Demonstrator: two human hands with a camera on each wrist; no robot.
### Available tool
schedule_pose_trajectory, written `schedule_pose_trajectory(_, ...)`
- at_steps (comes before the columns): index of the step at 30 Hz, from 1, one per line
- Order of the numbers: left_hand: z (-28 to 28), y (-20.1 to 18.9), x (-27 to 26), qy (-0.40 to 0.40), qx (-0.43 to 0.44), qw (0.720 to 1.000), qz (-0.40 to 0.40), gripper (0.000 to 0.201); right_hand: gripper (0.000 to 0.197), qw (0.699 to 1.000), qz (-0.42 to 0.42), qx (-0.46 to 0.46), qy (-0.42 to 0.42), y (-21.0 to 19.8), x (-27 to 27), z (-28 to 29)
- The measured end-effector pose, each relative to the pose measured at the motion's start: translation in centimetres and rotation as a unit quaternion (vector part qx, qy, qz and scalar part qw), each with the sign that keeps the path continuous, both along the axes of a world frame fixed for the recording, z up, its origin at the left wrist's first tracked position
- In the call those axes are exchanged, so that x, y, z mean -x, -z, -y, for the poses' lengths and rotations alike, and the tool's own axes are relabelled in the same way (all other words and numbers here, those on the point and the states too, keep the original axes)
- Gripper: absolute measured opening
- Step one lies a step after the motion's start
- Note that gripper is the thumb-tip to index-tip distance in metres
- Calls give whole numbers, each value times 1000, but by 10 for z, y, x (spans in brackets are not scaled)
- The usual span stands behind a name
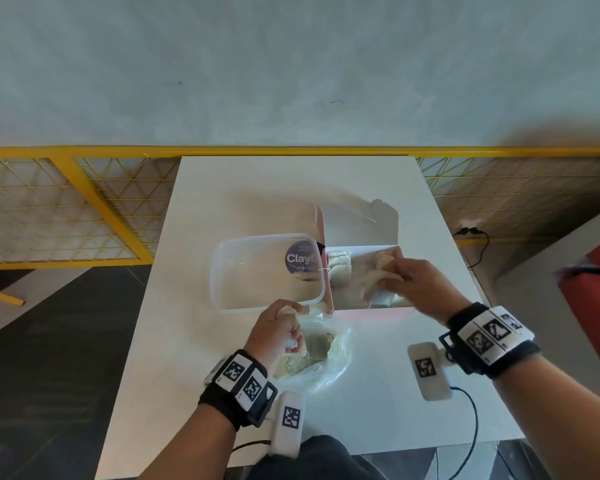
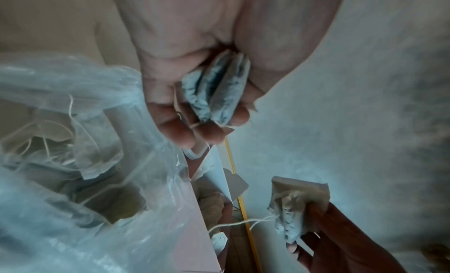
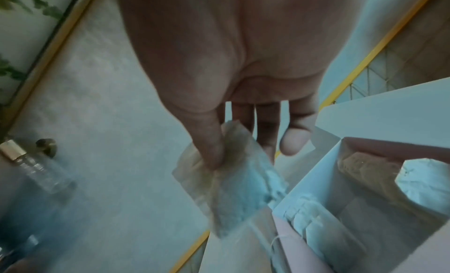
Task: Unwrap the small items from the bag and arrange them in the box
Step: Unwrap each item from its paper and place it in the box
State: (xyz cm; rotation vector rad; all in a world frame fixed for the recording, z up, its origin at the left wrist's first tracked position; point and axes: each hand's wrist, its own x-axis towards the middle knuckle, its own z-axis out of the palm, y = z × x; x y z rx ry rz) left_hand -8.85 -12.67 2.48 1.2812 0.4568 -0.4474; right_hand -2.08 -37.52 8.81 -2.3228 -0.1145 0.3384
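A clear plastic bag point(image 1: 321, 362) of pale tea bags point(image 1: 300, 358) lies crumpled just in front of the open pink box point(image 1: 371, 311), where a row of tea bags point(image 1: 340, 268) stands upright along its left wall

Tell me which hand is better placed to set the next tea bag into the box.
Right. The right hand already holds a tea bag over the open box. The left hand grips more tea bags back at the plastic bag.

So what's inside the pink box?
Tea bags stand in a row along one wall of the pink box. The right hand covers some of the inside.
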Motion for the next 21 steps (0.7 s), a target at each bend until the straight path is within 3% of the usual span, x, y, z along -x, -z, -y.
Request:
schedule_pose_trajectory(3, 3, 1, -9, 12, -40, 999, -9, 32, 5, 999, -32, -29, 24, 5, -27, 6)
schedule_pose_trajectory(6, 11, 1, -18, 66, -124, 990, 32, 29, 9, 998, -57, 14, -4, 13, -53, 3)
schedule_pose_trajectory(9, 20, 1, -29, 107, -247, 959, 91, 45, 14, 997, -74, 14, 20, 30, -82, 0)
schedule_pose_trajectory(11, 26, 2, -34, 145, -283, 942, 103, 54, 17, 995, -98, 10, 34, 48, -95, -2)
schedule_pose_trajectory(14, 36, 8, -36, 232, -311, 915, 108, 56, 14, 983, -132, 122, -38, 76, -104, -13)
schedule_pose_trajectory(18, 45, 17, -43, 290, -318, 899, 87, 56, 43, 920, -176, 314, -154, 100, -110, -28)
schedule_pose_trajectory(19, 46, 19, -45, 301, -320, 894, 87, 55, 44, 912, -181, 329, -163, 104, -112, -30)
schedule_pose_trajectory(21, 47, 22, -49, 323, -322, 887, 79, 54, 41, 924, -231, 272, -135, 112, -115, -33)
